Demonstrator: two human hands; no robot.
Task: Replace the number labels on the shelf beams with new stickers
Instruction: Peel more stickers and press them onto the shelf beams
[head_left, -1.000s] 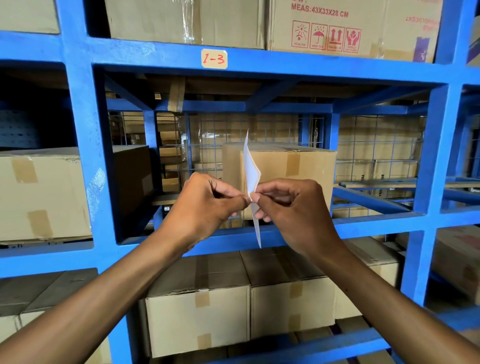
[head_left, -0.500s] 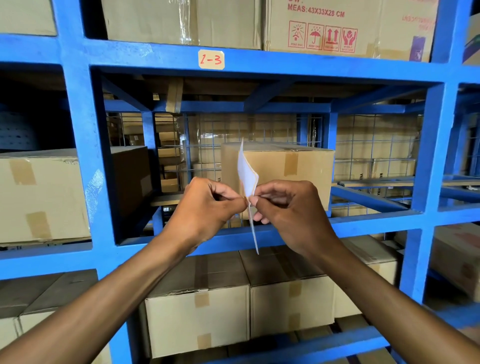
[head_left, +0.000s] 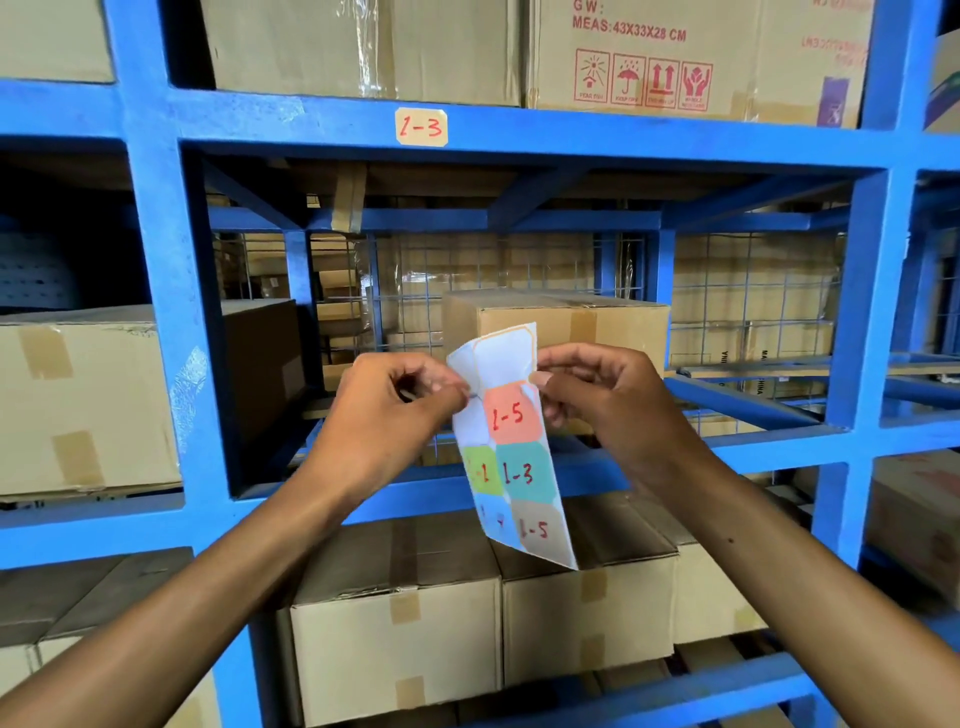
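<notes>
Both hands up at chest height in front of the blue rack, working a sticker sheet (head_left: 511, 447). My left hand (head_left: 395, 415) is pinched closed on the sheet's left edge near the top; my right hand (head_left: 608, 400) is closed on the right edge, thumb tip against the margin beside the coral sticker. The hands are close together, only the width of the sheet between them.

Sheet hangs roughly upright, printed face toward the camera, lower end free and curling a little. Held this way so the numbers can be read and a corner can be lifted with a nail, I think.

Readable on it: coral "1-5" (head_left: 511, 415), teal "1-3" (head_left: 519, 474), a green one (head_left: 482, 472) partly folded away, a grey "1-5" (head_left: 535, 529). Top cells look bare, white backing with an orange outline only.

Old label "1-3" (head_left: 421, 127), cream with red hand-lettering, sits on the upper shelf beam (head_left: 623, 135), well above the hands and not yet removed. The teal "1-3" reads as its match.

Step in hand, as I judge it: peeling one sticker off the backing. I cannot tell which is being lifted; the left fingertips hide the edge.

Cardboard boxes (head_left: 561, 322) fill the bays behind and below.
</notes>
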